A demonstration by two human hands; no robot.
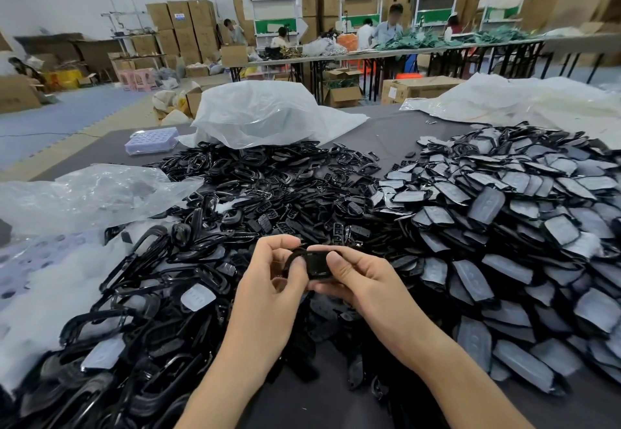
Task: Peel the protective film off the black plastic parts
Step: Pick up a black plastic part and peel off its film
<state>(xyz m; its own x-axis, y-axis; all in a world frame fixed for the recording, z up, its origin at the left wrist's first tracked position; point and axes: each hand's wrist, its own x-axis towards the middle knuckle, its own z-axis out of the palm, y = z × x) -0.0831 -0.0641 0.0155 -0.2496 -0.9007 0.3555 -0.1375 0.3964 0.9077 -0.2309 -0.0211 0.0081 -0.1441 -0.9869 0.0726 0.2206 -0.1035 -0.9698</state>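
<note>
Pinched in curled fingers of left hand and right hand: black part, above near bench edge. Bare frames left edge, film-covered pile right edge, bags far edge.

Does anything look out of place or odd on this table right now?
A few film-covered parts lie in the left pile of bare black frames, away from the film-covered pile on the right. They look mixed in. Nothing looks broken.
</note>
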